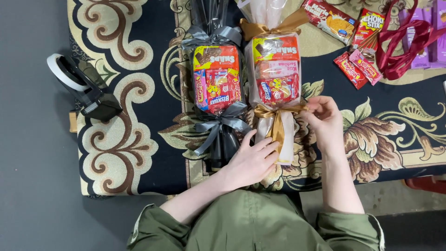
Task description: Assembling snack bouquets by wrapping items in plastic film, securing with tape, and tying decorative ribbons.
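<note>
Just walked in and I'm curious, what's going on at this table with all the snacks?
A person in green sleeves is working on a snack bundle wrapped in clear film. The right hand pinches the gold ribbon bow at its lower end, while the left hand rests on the wrap below. A second bundle with grey bows lies beside it; loose snack packs and a tape dispenser sit nearby.

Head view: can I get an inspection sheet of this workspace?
Surface: patterned dark cloth on a grey floor.
Job's things: gold-ribbon snack bundle; grey-ribbon snack bundle beside it.
Clutter: tape dispenser at left; loose snack packs, red ribbon, purple boxes at top right.
Grippers: left hand rests on the gold bundle's base; right hand fingers pinch the gold bow.
Cables: nothing seen.
Surroundings: green sleeves.
</note>
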